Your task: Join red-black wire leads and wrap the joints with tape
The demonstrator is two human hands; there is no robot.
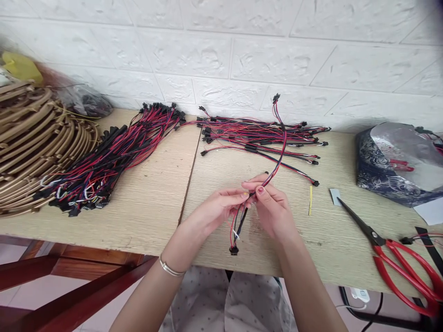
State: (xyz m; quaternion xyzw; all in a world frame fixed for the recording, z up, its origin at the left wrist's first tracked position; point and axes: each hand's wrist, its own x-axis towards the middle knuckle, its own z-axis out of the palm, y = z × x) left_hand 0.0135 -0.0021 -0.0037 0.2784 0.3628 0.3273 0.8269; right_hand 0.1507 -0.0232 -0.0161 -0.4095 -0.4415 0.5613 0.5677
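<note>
Both my left hand [226, 207] and my right hand [273, 210] pinch a wire harness [284, 143] near its middle, over the front of the table. Its red, blue and black wires arc up from my fingers to a small black connector at the top. Below my hands the wires hang loose, with a white tie round them, to another black connector [234, 250]. Behind my hands lies a row of similar harnesses [259, 133]. A larger bundle of harnesses [131, 157] is heaped to the left.
Red-handled scissors [375, 237] lie at the right, tips by a small grey piece [335, 197]. A yellow strip [310, 201] is nearby. A dark patterned fabric bin [367, 161] stands at the back right. Stacked tan hoops [41, 143] fill the left end. A white brick wall [214, 50] rises behind.
</note>
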